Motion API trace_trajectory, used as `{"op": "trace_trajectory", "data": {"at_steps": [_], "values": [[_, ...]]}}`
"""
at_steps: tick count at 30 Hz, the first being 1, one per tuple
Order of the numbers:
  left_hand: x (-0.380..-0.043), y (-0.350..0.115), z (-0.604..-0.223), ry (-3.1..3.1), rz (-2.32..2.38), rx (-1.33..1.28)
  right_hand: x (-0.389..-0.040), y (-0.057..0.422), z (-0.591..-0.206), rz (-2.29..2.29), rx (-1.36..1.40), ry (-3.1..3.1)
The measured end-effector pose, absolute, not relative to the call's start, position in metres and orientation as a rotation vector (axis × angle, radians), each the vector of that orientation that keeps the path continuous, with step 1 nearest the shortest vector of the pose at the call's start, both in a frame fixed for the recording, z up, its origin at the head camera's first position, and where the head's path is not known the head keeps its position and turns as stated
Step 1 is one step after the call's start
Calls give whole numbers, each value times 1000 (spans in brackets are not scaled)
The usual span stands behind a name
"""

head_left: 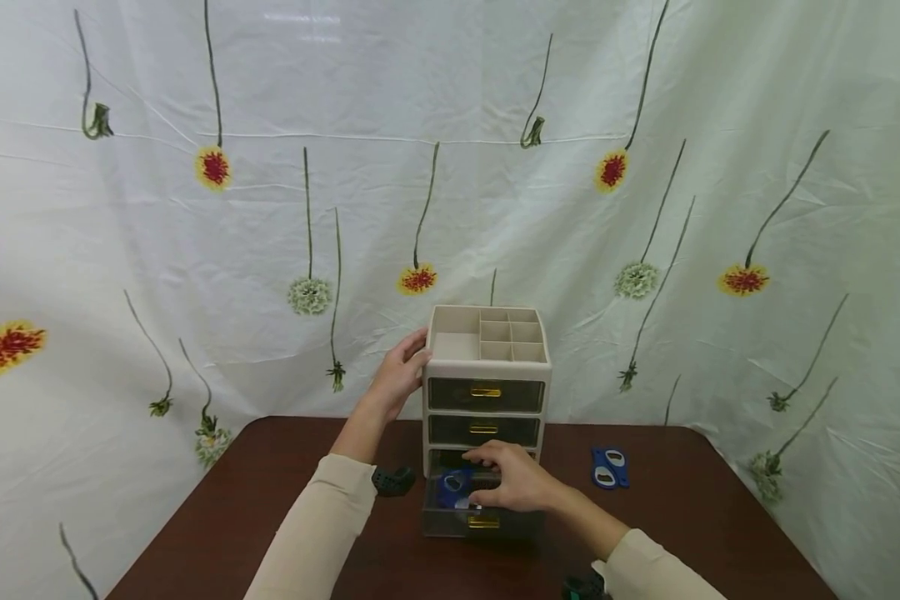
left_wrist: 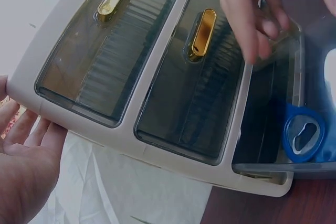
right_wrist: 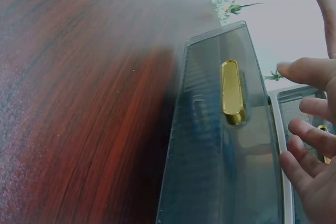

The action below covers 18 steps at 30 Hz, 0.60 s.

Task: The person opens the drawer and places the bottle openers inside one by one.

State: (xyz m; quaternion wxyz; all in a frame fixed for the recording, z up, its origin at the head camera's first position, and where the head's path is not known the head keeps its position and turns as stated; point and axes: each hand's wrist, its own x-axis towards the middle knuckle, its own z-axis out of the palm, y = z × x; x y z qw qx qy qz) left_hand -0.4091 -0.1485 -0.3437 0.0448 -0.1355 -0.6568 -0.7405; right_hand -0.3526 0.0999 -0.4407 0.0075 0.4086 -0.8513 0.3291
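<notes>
A beige desktop drawer organizer (head_left: 487, 369) stands on the table, its bottom drawer (head_left: 445, 523) pulled out. My left hand (head_left: 401, 375) rests against the organizer's left side, fingers extended along the wall in the left wrist view. Inside the smoky clear drawer lies a blue bottle opener (left_wrist: 290, 139) with a metal insert, near the left end. Above that drawer my right hand (head_left: 521, 482) hovers, thumb and fingers spread apart with nothing between them. The right wrist view shows the drawer front's gold handle (right_wrist: 231, 88) beside the fingers.
Blue bottle openers (head_left: 610, 468) lie together on the dark red-brown table (head_left: 285, 500), right of the organizer. Two upper drawers (head_left: 485, 395) are closed. The organizer's top has divided compartments (head_left: 510, 335). A flower-print cloth (head_left: 375, 208) hangs behind the table.
</notes>
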Motion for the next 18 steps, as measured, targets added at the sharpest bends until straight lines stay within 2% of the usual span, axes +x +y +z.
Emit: {"op": "trace_trajectory", "data": {"at_steps": [18], "values": [[-408,-149,-343,-2024,-2261,-409,-349,132,-428,1076,1184,-2626]]}}
